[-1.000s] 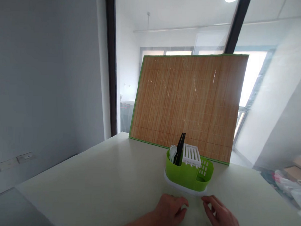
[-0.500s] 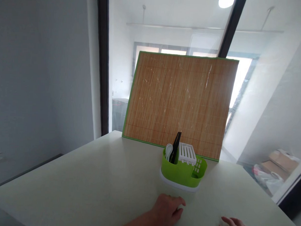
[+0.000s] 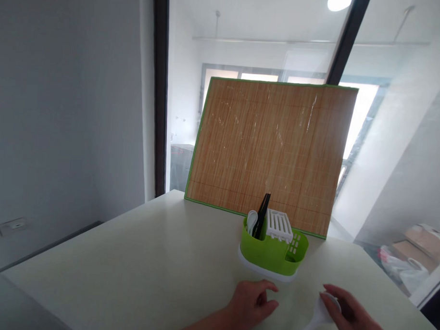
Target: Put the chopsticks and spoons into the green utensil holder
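Note:
My right hand (image 3: 355, 314) pinches the broad head of a white serving spoon (image 3: 319, 316) between thumb and fingers at the lower right. Its handle slants down and left, out of the frame. My left hand (image 3: 253, 303) rests near the table's front with thumb and forefinger apart and nothing between them. Just beyond it stands a green utensil holder (image 3: 269, 256) on a white base. In its left section are white spoons (image 3: 252, 219) and a long black utensil (image 3: 262, 215), with a white slotted rack (image 3: 279, 225) beside them.
A bamboo-patterned board (image 3: 271, 152) with green edging leans upright at the back of the white table (image 3: 148, 258). Behind it is a glass partition with dark frames. Cardboard boxes (image 3: 419, 246) and a plastic bag (image 3: 404, 267) lie beyond the table at right.
My right hand has come further into view, now with the white serving spoon in its fingers. My left hand has barely moved, its thumb and forefinger slightly wider apart. The view has shifted a little.

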Action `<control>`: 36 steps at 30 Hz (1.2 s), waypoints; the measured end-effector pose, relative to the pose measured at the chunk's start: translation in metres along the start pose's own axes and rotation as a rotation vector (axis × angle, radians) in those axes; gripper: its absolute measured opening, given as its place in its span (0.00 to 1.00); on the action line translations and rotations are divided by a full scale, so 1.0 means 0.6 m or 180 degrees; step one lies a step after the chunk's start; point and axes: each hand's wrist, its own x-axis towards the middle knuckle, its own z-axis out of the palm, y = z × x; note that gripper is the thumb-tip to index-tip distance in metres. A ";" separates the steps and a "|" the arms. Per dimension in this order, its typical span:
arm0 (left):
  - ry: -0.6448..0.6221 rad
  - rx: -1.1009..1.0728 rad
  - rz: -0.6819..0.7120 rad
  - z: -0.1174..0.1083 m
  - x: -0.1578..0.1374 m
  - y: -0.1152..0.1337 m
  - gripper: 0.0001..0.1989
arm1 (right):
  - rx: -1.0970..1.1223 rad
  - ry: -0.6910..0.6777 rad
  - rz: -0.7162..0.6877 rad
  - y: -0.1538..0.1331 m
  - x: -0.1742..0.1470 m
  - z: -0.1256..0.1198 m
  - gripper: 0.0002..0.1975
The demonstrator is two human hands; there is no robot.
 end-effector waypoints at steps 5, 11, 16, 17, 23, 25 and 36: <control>0.0090 -0.0226 0.0121 0.004 -0.002 -0.001 0.23 | 0.0277 -0.0089 -0.1530 -0.103 0.009 0.029 0.07; 0.0062 0.0048 0.0485 0.019 -0.001 -0.014 0.12 | 0.0453 -0.0274 -0.1812 -0.132 0.000 0.061 0.04; 0.0265 0.0142 0.0320 0.020 0.004 -0.016 0.17 | 0.0546 -0.0480 -0.1727 -0.127 0.001 0.070 0.07; 0.0320 0.0145 0.0279 0.018 0.004 -0.017 0.17 | 0.0576 -0.0533 -0.1695 -0.123 -0.001 0.075 0.07; 0.0440 0.0176 0.0153 0.013 0.004 -0.014 0.15 | 0.0817 -0.0739 -0.1235 -0.083 -0.020 0.115 0.09; 0.0471 0.0128 0.0091 0.008 0.002 -0.009 0.14 | 0.0877 -0.0771 -0.1136 -0.076 -0.024 0.125 0.09; 0.1203 0.0197 0.0686 -0.041 -0.003 0.029 0.13 | 0.1327 -0.0511 -0.1162 -0.093 -0.032 0.173 0.07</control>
